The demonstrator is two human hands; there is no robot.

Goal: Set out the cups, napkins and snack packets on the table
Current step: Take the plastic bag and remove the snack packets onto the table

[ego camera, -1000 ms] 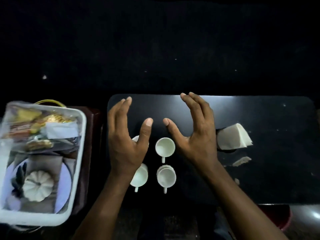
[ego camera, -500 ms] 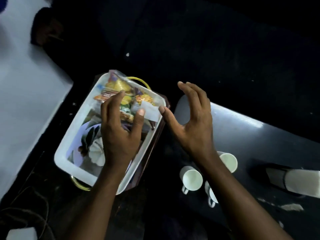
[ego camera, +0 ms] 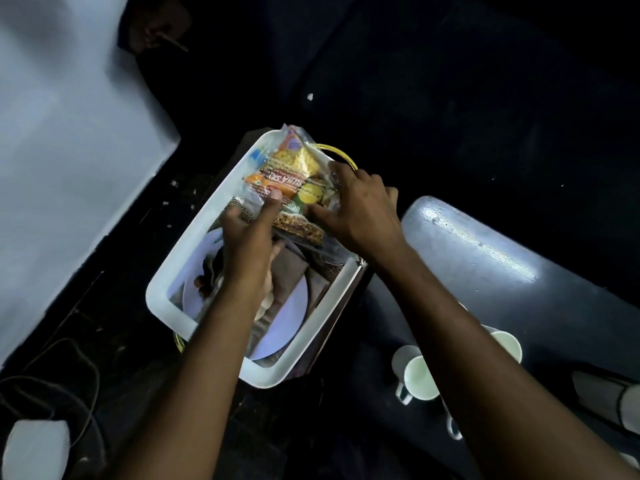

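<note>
A clear bag of snack packets (ego camera: 294, 174), orange and yellow, lies at the far end of a white plastic tub (ego camera: 166, 299). My left hand (ego camera: 251, 237) grips the bag's near left edge, thumb on top. My right hand (ego camera: 360, 209) holds its right side. On the dark table (ego camera: 485, 258) at the right stand white cups: one (ego camera: 417, 374) beside my right forearm, another (ego camera: 507, 342) partly hidden behind it. A stack of white napkins (ego camera: 623, 407) shows at the right edge.
The tub also holds a pale plate (ego camera: 294, 306) and brown cloth, and rests on a dark stand with a yellow handle (ego camera: 337, 152) behind. A pale wall lies to the left. Cables and a white object (ego camera: 34, 448) are on the dark floor.
The view swung left from the table to the tub. Both hands moved from above the cups to the tub and closed on the bag of snack packets.
</note>
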